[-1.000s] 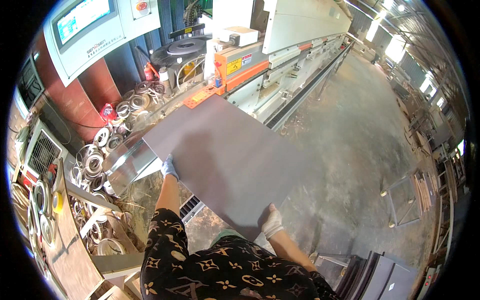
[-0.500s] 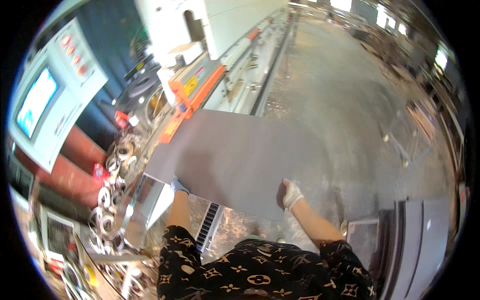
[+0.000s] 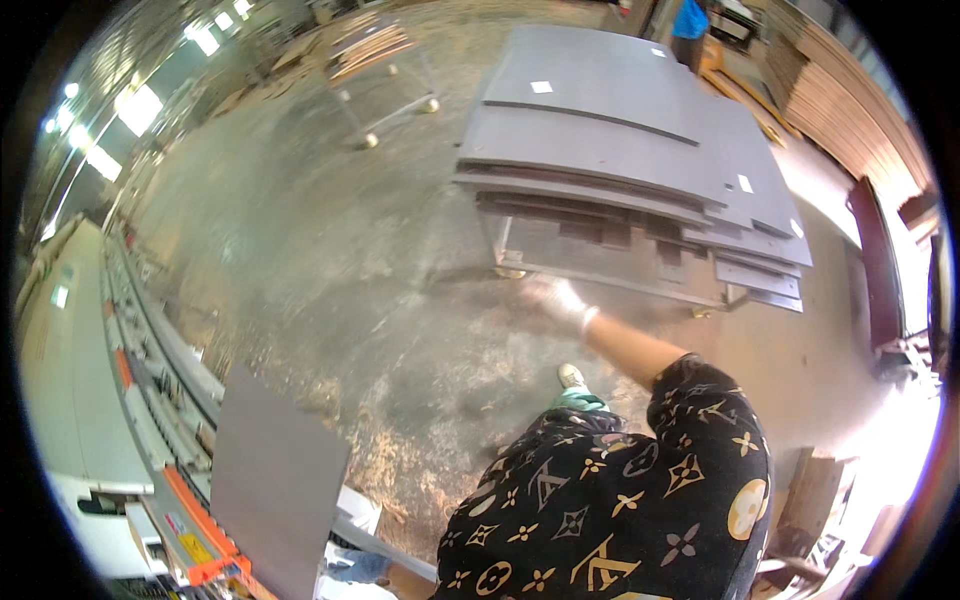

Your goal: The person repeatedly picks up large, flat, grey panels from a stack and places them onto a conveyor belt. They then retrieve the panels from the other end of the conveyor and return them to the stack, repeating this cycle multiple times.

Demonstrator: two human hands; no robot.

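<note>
My right hand (image 3: 560, 303), in a white glove, reaches out over the floor at the near side of a stack of grey panels (image 3: 585, 140). It is smeared by motion, so its fingers cannot be made out, and I see nothing in it. My left hand (image 3: 360, 567), in a blue glove, is low at the left, by the near edge of a single grey panel (image 3: 275, 475). How its fingers lie is unclear. That panel rests against the long machine (image 3: 85, 370), beside its orange guard (image 3: 195, 515).
A wheeled metal frame (image 3: 505, 245) carries the stack. Farther off stands a cart (image 3: 385, 95) with wooden strips. Behind the stack are a yellow pallet truck (image 3: 740, 100) and a tall pile of boards (image 3: 850, 100). Sawdust and scraps litter the floor (image 3: 400, 430).
My view has swung to the right, from the machine to the stack. My right hand has let go of the single panel and moved out toward the stack.
</note>
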